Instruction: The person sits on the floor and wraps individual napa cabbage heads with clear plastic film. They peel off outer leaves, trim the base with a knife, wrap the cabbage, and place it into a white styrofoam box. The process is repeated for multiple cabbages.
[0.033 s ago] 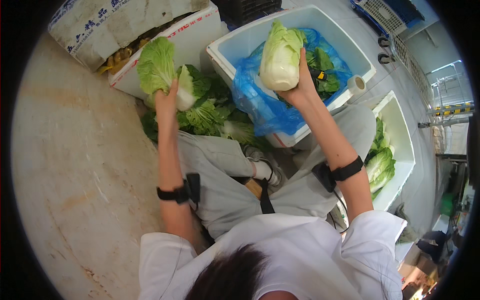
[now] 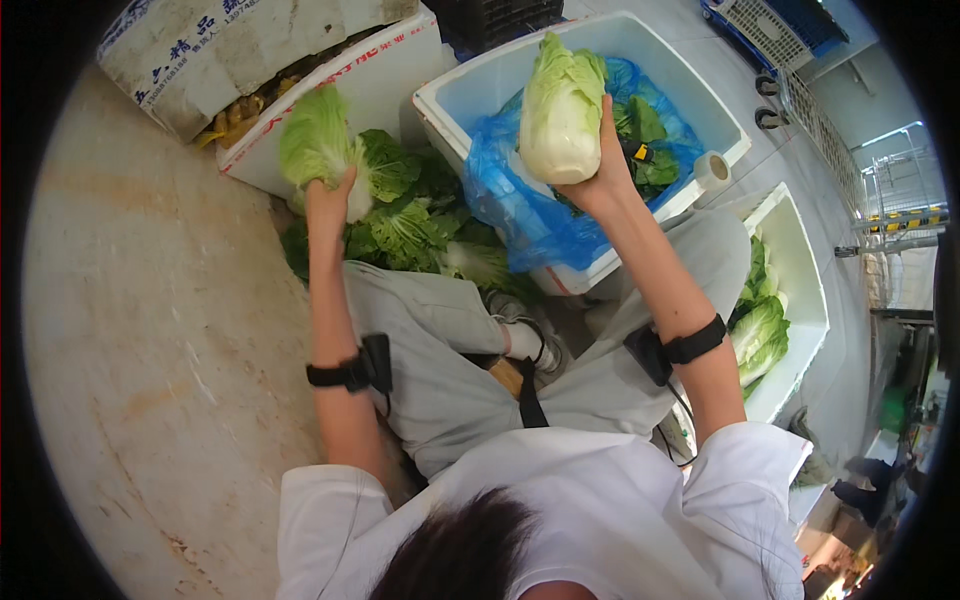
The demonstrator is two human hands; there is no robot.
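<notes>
In my right hand (image 2: 603, 172) rests a trimmed napa cabbage (image 2: 560, 118), pale base toward me, leafy tip away. It is held above a white foam box (image 2: 690, 75) lined with a blue plastic bag (image 2: 515, 225). My left hand (image 2: 327, 205) is closed on a light green cabbage leaf (image 2: 315, 145), over a heap of loose cabbage leaves (image 2: 415, 225) on the floor. How the fingers grip that leaf is partly hidden. A black and yellow tool handle (image 2: 637, 151) shows behind my right hand, among dark leaves in the bag.
At my right stands another white foam box (image 2: 800, 335) with cabbages inside. A roll of tape (image 2: 713, 170) sits at the lined box's corner. A printed carton (image 2: 230, 55) and a white box (image 2: 385, 60) border the heap at the far left. Wheeled carts (image 2: 770, 45) stand farther right.
My left hand has shifted slightly left and down, and the leaf in it has swung a little to the right. The cabbage in my right hand has risen very slightly.
</notes>
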